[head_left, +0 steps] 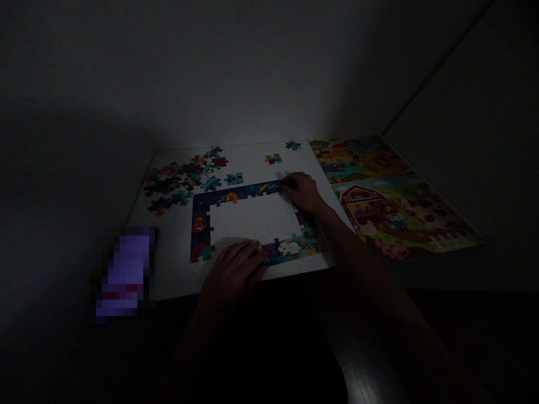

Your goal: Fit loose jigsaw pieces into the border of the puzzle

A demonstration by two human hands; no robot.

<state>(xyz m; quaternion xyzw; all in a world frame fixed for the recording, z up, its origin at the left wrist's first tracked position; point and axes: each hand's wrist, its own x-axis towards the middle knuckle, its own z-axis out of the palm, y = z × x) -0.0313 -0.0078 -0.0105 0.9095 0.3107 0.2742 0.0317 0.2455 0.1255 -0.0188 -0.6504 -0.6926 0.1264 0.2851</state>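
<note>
Bare table (252, 160) inside the puzzle frame (197, 224): open room between the hands. Loose pieces (185, 179) heaped at far left; stray pieces (273, 159) beyond the frame's far edge, open strip between. Finished farm puzzle (391, 207) covering the right side. Walls close behind and at right. Blurred purple object (126, 272) at near left edge.

A dim room in a home, by the look of it: a white bench (177, 275) pushed into a bare wall corner, carrying a children's jigsaw frame (202, 224) (half built) and a farm-scene puzzle picture (379, 191).
</note>
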